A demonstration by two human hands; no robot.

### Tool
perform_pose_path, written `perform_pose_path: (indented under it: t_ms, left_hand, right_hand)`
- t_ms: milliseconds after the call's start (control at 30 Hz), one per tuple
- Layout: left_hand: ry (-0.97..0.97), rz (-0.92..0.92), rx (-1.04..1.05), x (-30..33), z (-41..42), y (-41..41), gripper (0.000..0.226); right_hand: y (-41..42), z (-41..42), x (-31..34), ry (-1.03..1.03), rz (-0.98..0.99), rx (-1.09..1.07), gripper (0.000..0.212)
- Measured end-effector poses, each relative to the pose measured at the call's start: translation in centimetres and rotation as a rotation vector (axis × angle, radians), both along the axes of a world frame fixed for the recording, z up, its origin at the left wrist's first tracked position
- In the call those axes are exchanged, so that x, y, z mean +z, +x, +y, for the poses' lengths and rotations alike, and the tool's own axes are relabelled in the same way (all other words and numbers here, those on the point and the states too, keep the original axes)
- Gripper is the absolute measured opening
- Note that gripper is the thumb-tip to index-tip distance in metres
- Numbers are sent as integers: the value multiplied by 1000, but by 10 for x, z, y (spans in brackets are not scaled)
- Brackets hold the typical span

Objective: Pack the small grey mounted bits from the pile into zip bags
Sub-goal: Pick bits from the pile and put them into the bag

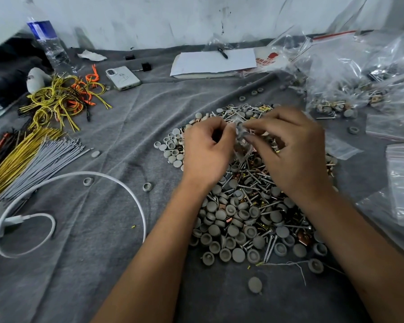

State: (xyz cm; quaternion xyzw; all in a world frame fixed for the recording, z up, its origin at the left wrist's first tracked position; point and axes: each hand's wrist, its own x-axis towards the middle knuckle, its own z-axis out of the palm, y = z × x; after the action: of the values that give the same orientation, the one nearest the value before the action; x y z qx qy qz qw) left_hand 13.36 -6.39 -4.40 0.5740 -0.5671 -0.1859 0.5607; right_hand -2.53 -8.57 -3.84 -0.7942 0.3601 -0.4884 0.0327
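1. Both hands, left hand (207, 150) and right hand (289, 148), pinched a small zip bag (240, 141) above the pile (243, 217), twelve o'clock side.
2. Blur hid the bag mouth; a loosened pinch could have spilled bits back.

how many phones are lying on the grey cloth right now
1. The white phone lies camera-side up at the far left of the grey cloth, beside the tangled yellow wires. More could be hidden under the bags.

grey caps (238, 220), grey blanket (98, 252), yellow wires (56, 99), white cable (84, 180), blue-labelled bottle (48, 40)
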Motion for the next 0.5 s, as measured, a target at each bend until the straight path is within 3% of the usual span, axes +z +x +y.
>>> perform_pose_path:
  t_ms: [100, 267, 400, 500]
  left_hand:
    - [1, 70, 20, 1, 1, -1, 39]
    - [-11, 256, 7, 5, 2, -3, 35]
    - [10, 356, -14, 6, 2, -2, 37]
    - [-11, 244, 109, 3, 1, 4, 28]
  right_hand:
    - [-4, 0, 1, -1, -75, 21, 14]
    - [3, 2, -1, 64, 68, 99, 29]
    - [2, 2, 2, 55, -8, 90, 11]
    - [1, 3, 9, 128, -83, 65, 9]
